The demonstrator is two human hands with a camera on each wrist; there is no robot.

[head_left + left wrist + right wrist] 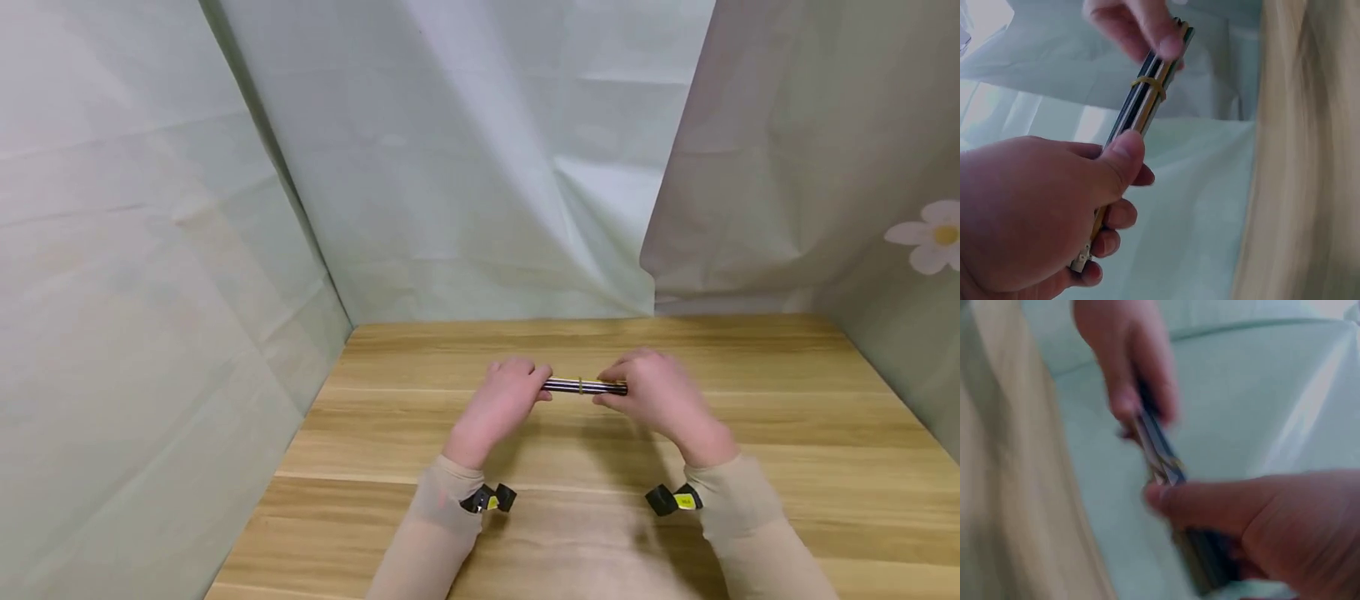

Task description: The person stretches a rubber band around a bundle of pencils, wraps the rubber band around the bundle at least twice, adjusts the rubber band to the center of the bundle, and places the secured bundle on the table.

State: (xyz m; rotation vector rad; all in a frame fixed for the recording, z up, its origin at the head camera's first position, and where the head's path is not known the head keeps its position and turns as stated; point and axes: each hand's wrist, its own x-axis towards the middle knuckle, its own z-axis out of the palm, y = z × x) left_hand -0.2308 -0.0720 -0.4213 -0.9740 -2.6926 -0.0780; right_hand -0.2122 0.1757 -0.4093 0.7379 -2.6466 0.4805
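A bundle of slim pencils (pixel 564 385), dark with pale and yellow sides, is held level above the table between both hands. A yellowish rubber band (pixel 1149 85) goes round the bundle near its middle. My left hand (pixel 504 400) grips one end, the thumb lying along the pencils and the fingers curled behind. On the other end is my right hand (pixel 663 396), pinching it between thumb and fingers. The right wrist view is blurred; there the right thumb is right beside the band, and the left hand (pixel 1129 356) holds the far end.
Below the hands lies a wood-grain table (pixel 577 533). Pale cloth (pixel 465 167) hangs behind it and at both sides, with a white flower print (pixel 930 237) at the right. Each sleeved wrist wears a small black camera (pixel 491 498).
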